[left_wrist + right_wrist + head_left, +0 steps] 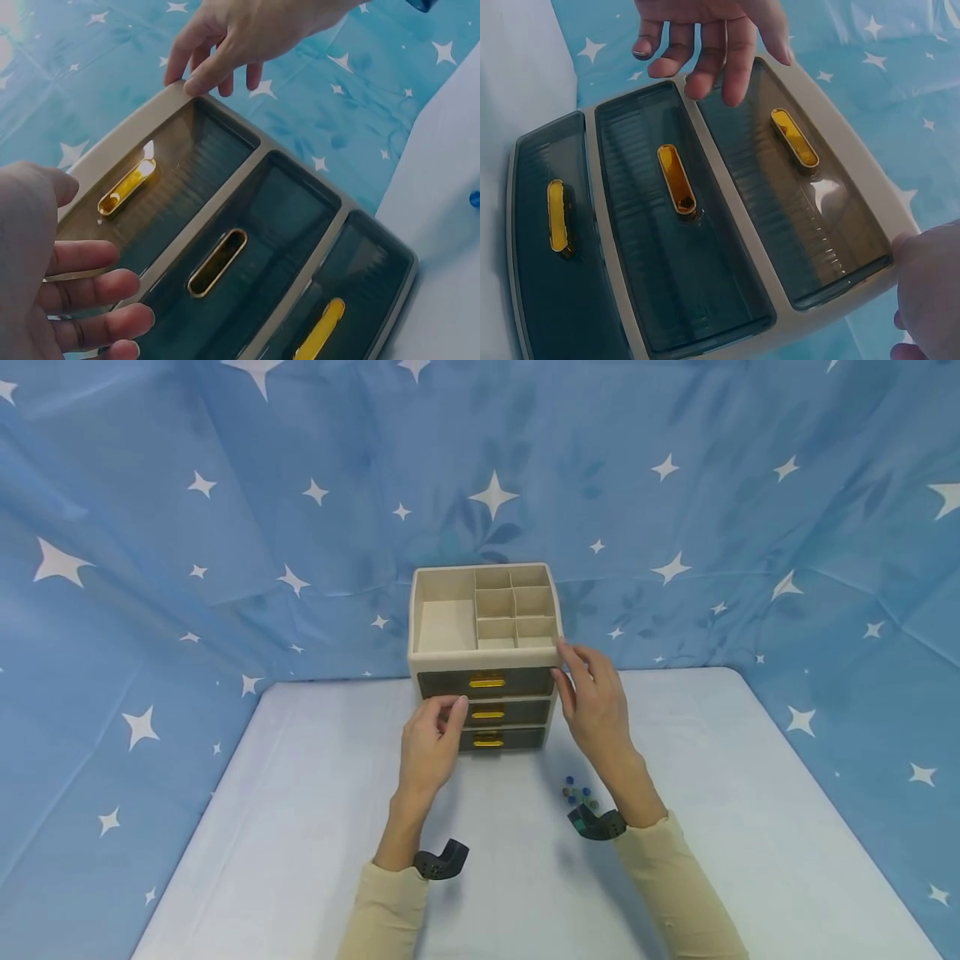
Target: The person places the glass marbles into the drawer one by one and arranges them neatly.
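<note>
A cream desktop organizer [450, 658] stands against the back curtain, its three dark see-through drawers closed, each with a gold handle [796, 140]. My right hand [600, 708] grips its upper right front corner, thumb at the front edge and forefinger over the rim. At the left side of the drawer fronts, my left hand [429, 747] hovers with loosely spread fingers. The left wrist view shows nothing held in that left hand [67, 285]. Its thumb is close to the organizer's upper left edge in the right wrist view.
Several small blue, green and reddish beads [577, 793] lie on the white tablecloth [510, 868], beside my right wrist. The organizer's top has one large compartment [447, 625] and several small ones [495, 603]. A blue star-patterned curtain [337, 543] surrounds the table.
</note>
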The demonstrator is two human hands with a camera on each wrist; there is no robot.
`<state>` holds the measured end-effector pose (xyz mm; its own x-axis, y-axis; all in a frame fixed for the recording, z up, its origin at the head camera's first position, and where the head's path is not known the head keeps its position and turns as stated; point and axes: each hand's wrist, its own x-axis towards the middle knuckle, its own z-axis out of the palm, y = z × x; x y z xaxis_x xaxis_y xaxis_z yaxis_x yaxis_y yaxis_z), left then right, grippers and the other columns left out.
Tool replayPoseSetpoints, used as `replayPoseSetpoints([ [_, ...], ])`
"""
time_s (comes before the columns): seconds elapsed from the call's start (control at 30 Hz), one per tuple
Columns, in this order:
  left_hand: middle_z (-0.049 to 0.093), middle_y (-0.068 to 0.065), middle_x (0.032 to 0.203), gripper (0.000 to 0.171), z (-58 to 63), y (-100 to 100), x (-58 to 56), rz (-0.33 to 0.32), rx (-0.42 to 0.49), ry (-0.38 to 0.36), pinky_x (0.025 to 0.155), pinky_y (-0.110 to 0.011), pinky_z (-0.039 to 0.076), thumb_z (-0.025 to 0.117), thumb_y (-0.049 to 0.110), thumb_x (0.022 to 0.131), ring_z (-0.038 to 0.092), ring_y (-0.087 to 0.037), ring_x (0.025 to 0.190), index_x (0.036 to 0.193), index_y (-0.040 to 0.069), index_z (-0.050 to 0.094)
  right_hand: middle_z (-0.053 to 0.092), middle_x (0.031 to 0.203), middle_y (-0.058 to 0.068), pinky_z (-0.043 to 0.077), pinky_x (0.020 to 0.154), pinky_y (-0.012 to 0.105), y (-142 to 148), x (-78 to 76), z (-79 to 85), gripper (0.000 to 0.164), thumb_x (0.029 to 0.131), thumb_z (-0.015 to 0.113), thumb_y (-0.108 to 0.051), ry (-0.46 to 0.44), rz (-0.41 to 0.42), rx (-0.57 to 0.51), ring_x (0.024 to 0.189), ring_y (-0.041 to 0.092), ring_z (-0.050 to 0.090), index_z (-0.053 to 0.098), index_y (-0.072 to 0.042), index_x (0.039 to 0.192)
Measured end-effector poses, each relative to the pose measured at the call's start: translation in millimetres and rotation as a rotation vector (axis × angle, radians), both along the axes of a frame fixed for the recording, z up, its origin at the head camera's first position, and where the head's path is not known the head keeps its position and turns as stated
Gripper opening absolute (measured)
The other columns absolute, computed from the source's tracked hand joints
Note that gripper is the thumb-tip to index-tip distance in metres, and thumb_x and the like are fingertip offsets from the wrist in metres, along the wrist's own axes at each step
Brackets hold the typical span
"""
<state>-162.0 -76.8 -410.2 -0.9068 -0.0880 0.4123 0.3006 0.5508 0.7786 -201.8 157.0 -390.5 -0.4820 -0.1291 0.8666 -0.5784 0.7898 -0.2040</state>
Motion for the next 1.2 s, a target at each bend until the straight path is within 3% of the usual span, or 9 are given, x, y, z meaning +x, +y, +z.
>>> replayPoseSetpoints([
  [0.2, 0.068, -0.005, 0.093, 0.043, 1.3, 8, -7.7, -0.015, 0.058, -0.047, 0.067, -0.029, 0.046, 0.052, 0.046, 0.102, 0.056, -0.016, 0.077, 0.112, 0.008, 0.071, 0.064, 0.111, 0.023, 0.052, 0.087, 0.051, -1, -3.6, -0.2, 0.035, 0.093, 0.069, -0.005, 0.003, 0.020, -0.044, 0.103, 0.039, 0.061, 0.064, -0.001, 0.128],
  [0.53, 0.073, -0.010, 0.087, 0.046, 3.3, 14, -16.7, -0.052, 0.234, -0.124, 0.059, -0.026, 0.052, 0.051, 0.047, 0.103, 0.067, -0.025, 0.067, 0.106, 0.005, 0.072, 0.065, 0.103, 0.021, 0.053, 0.083, 0.048, -3, -7.8, 1.8, 0.027, 0.095, 0.067, -0.007, 0.007, 0.030, -0.100, 0.095, 0.037, 0.062, 0.068, -0.002, 0.121],
  [0.73, 0.073, -0.017, 0.084, 0.046, 1.3, 20, -23.2, -0.094, 0.387, -0.156, 0.049, -0.028, 0.052, 0.055, 0.044, 0.102, 0.065, -0.030, 0.060, 0.101, 0.003, 0.074, 0.065, 0.097, 0.020, 0.053, 0.077, 0.046, -1, -8.6, 3.5, 0.022, 0.094, 0.069, -0.008, 0.029, 0.034, -0.110, 0.088, 0.036, 0.062, 0.071, -0.001, 0.115],
  [0.9, 0.072, -0.014, 0.079, 0.048, 2.2, 22, -25.5, -0.097, 0.506, -0.191, 0.045, -0.023, 0.048, 0.057, 0.045, 0.100, 0.063, -0.032, 0.057, 0.097, 0.001, 0.075, 0.065, 0.095, 0.020, 0.054, 0.075, 0.043, -3, -9.5, 6.0, 0.021, 0.095, 0.068, -0.012, 0.031, 0.044, -0.112, 0.086, 0.034, 0.062, 0.072, 0.000, 0.112],
  [1.2, 0.073, -0.013, 0.076, 0.052, 6.2, 27, -28.9, -0.076, 0.553, -0.215, 0.042, -0.023, 0.047, 0.059, 0.048, 0.099, 0.062, -0.025, 0.050, 0.092, -0.001, 0.076, 0.065, 0.092, 0.018, 0.055, 0.072, 0.040, -3, -10.2, 6.5, 0.021, 0.095, 0.068, -0.014, 0.022, 0.035, -0.143, 0.081, 0.031, 0.062, 0.073, 0.001, 0.110],
])
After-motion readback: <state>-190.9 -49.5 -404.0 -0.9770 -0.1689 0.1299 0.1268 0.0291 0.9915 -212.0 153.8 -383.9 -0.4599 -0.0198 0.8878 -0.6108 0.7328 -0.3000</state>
